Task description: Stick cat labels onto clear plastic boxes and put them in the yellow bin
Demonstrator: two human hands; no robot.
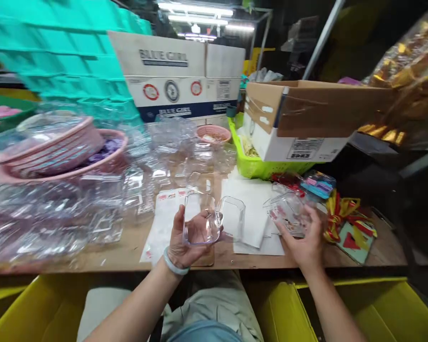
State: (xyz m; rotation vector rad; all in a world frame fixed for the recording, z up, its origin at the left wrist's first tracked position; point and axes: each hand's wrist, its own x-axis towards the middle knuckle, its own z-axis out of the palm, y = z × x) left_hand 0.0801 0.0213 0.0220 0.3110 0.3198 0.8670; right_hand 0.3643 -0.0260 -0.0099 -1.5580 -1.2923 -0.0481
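Observation:
My left hand (194, 237) holds a clear plastic box (201, 221) upright over the table's front part. The box's hinged lid (235, 216) stands open to the right, and nothing shows inside. To the right, my right hand (305, 237) has its thumb and fingers around another clear plastic box (287, 213), with small red-printed pieces in or under it. Glare and blur hide exactly how the fingers meet it. Close beside that hand lie a red and yellow ribbon bow (337, 216) and a green card (355, 242) with a red shape.
Many clear plastic boxes (60, 204) crowd the table's left side, near stacked pink baskets (57, 147). White paper sheets (248, 213) lie in the middle. Behind are a small pink basket (214, 132), a lime basket (251, 166) under a cardboard box (303, 121), and turquoise crates (67, 52).

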